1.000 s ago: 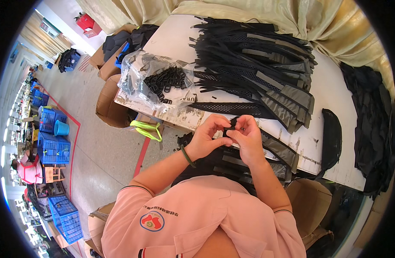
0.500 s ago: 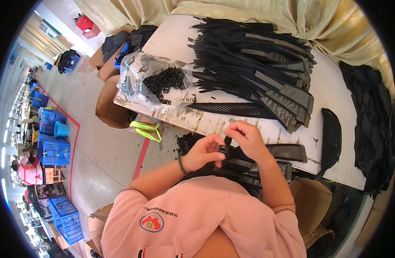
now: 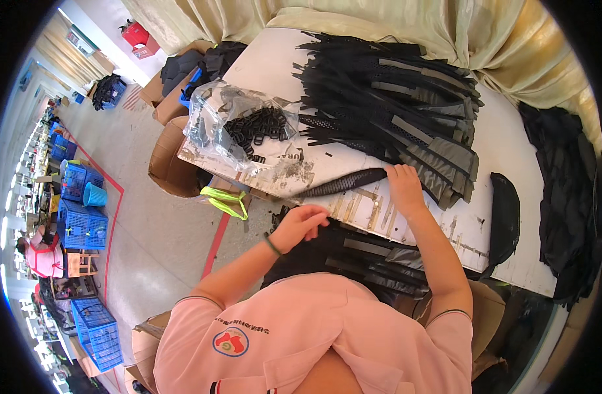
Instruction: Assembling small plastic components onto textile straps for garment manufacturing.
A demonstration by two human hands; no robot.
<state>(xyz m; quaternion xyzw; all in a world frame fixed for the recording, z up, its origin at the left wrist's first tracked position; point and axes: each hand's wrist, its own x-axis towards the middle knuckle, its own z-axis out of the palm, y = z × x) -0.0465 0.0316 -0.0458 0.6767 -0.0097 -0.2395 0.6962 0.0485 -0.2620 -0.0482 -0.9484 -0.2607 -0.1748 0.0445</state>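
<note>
My right hand point(image 3: 406, 189) is closed on a black mesh strap point(image 3: 351, 182) at the table's front edge. The strap bows to the left, its narrow end lying near the table edge. My left hand point(image 3: 302, 227) hovers just off that edge, fingers loosely bent, with nothing seen in it. Beyond the right hand lies a large fanned pile of black mesh straps point(image 3: 379, 98) with grey panels. A clear plastic bag point(image 3: 206, 118) to the left holds many small black plastic buckles point(image 3: 258, 128). Below my hands, more black and grey straps point(image 3: 353, 256) lie in front of my body.
The white worktable point(image 3: 333, 154) has a worn front edge. A curved black piece point(image 3: 504, 213) and a black fabric heap point(image 3: 563, 190) lie at the right. Cardboard boxes point(image 3: 169, 161) and a neon-yellow strap point(image 3: 225, 200) are at the left. Blue crates point(image 3: 84, 223) stand farther left.
My hands were together over a black buckle and strap; now they are apart. The right hand has moved up to the table and grips a mesh strap. The left has drawn back, empty.
</note>
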